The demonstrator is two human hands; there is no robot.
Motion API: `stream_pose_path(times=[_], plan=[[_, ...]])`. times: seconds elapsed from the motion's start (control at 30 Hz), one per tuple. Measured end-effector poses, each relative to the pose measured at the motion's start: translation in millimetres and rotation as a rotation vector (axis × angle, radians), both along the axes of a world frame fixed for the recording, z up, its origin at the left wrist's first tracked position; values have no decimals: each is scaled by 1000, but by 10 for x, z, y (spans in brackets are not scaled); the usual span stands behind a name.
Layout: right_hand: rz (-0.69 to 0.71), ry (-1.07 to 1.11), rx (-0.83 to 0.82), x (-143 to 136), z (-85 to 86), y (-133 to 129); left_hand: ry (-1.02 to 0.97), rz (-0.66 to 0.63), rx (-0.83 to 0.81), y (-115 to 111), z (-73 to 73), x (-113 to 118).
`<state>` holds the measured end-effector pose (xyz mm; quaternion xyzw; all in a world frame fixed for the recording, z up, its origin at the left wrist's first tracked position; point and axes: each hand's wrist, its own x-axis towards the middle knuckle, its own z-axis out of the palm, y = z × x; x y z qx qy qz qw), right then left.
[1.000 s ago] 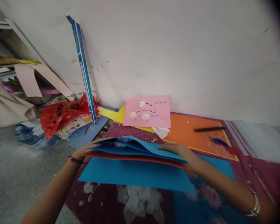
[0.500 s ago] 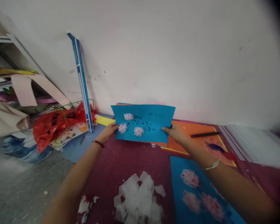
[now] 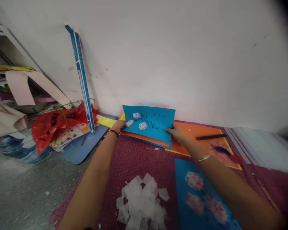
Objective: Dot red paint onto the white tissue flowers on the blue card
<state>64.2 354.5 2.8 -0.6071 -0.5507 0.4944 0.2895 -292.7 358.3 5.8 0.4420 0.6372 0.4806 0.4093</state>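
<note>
A blue sheet of paper with three white paper flowers and painted dark stems is held by its two side edges, slightly bowed. My left hand grips its left edge close to the flowers. The right edge is pinched by my right hand, thumb on the front face. Beneath the sheet lie an orange sheet and more blue paper, right against the wall's foot. Nearer to me on the right, partly under my right forearm, rests another blue sheet with pinkish-white flowers.
White tissue pieces are heaped on the dark red cloth. On an orange board at right lies a dark stick. A tall blue-white strip leans on the wall beside a red plastic bag.
Both hands have brought the blue sheet away from me and down onto the stack. My left hand has shifted right, and the view has turned slightly.
</note>
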Motion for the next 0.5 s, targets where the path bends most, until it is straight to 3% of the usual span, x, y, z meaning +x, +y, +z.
stream_pose_path(times=[0.13, 0.33, 0.5], plan=[[-10, -4, 78, 77, 154, -105, 46, 56, -40, -158, 9, 40], [-3, -62, 122, 111, 315, -312, 196, 304, 194, -583, -126, 267], [-62, -150, 96, 138, 479, -479, 267, 379, 283, -865, -171, 431]])
